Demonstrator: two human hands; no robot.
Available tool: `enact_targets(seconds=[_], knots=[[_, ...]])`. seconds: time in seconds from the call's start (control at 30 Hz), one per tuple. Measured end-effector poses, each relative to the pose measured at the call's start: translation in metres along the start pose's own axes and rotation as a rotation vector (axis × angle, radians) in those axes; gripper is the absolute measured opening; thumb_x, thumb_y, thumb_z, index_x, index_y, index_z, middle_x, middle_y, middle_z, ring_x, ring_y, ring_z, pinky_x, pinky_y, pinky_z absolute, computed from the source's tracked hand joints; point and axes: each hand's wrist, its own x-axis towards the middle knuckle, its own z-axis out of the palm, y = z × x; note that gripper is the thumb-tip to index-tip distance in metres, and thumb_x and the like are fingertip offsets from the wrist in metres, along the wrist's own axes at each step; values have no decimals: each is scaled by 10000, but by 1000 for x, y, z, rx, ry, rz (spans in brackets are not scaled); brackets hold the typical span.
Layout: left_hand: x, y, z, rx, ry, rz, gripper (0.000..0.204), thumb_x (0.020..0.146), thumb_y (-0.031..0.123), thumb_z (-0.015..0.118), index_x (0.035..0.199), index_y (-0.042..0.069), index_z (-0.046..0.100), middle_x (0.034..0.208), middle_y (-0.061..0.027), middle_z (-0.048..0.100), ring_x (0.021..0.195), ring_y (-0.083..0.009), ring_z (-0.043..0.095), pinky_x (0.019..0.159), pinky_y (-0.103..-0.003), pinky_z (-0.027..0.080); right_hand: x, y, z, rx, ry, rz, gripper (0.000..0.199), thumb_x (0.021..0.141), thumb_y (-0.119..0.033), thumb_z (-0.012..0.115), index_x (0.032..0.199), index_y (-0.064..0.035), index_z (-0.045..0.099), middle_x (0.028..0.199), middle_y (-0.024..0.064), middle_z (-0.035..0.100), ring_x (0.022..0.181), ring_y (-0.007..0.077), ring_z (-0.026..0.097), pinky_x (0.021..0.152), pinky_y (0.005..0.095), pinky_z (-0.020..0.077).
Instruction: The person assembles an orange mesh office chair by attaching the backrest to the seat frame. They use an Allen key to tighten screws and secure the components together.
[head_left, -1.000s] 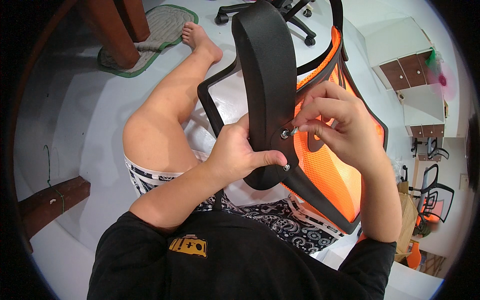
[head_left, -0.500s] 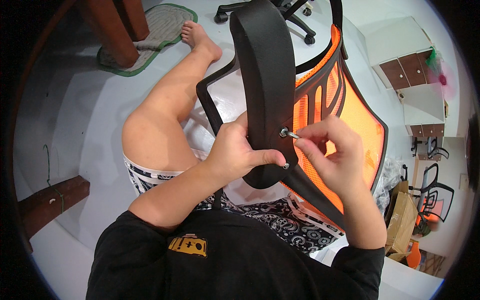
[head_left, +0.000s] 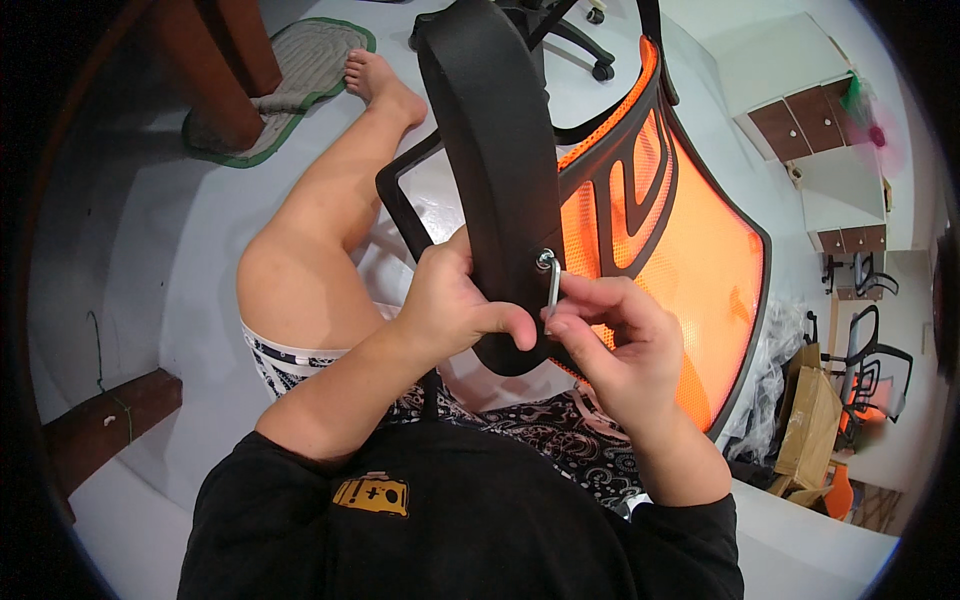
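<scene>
A black padded chair seat [head_left: 490, 140] stands on edge in front of me. My left hand [head_left: 445, 300] grips its near end, fingers behind it and thumb across the side. In my right hand [head_left: 625, 345], an Allen key [head_left: 555, 283] is pinched between thumb and fingers. The key's upper end sits at a bolt [head_left: 544, 261] in the seat's side, and its long arm points down toward me. Beside the seat, on the right, is the chair's orange mesh backrest [head_left: 700, 270] with its black frame. A black loop-shaped armrest [head_left: 388, 190] shows left of the seat.
A chair base with casters [head_left: 565, 40] lies beyond the seat. At far left are brown wooden legs [head_left: 215, 90] on a grey mat [head_left: 310, 60]. Cardboard [head_left: 808, 415], clear plastic wrap [head_left: 768, 380], more chairs [head_left: 870, 360] and white cabinets [head_left: 785, 75] line the right.
The Allen key has swung from pointing right to pointing down toward me, my right hand moving with it. Seat and backrest have shifted slightly left in view. My left thumb has moved off the lower bolt.
</scene>
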Motion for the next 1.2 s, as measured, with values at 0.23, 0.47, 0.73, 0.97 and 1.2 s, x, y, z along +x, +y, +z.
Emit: enact_targets(seconds=[0.23, 0.47, 0.73, 0.97, 1.2], knots=[[-1, -1, 3, -98, -35, 9, 882, 553, 633, 645, 1117, -27, 486, 1014, -62, 593, 918, -133, 568, 803, -264, 450, 17, 1, 6, -20, 39, -69, 346, 671, -106, 763, 927, -19, 547, 694, 1, 490, 619, 62, 493, 535, 189, 419], [-1, 11, 2, 124, -42, 58, 1158, 538, 871, 269, 1191, -76, 401, 1116, -121, 534, 1020, -168, 526, 862, -298, 429, 39, 4, 15, -465, 200, -464, 397, 588, -192, 814, 844, -55, 544, 677, -12, 443, 530, 64, 392, 465, 195, 322], [-4, 3, -4, 66, -84, 151, 590, 717, 251, 707, 1152, -44, 439, 1075, -97, 545, 961, -140, 533, 833, -270, 427, 43, 9, 7, -528, 145, -753, 220, 601, -102, 778, 765, -55, 639, 708, 31, 461, 513, 105, 437, 450, 226, 346], [-3, 7, 0, 158, -40, 197, 422, 720, 37, 631, 1105, -38, 475, 998, -97, 593, 897, -134, 560, 790, -265, 448, 35, 4, 2, -20, 159, -430, 147, 764, -116, 670, 835, -33, 571, 744, 24, 487, 481, 81, 446, 428, 197, 363], [0, 25, 19, 192, 126, 9, 358, 738, 62, 661, 1041, -34, 495, 920, -91, 611, 853, -115, 574, 747, -256, 470, 21, 3, -11, 415, 231, -116, 211, 952, -241, 363, 989, -33, 375, 637, 36, 424, 431, 143, 516, 368, 218, 417]])
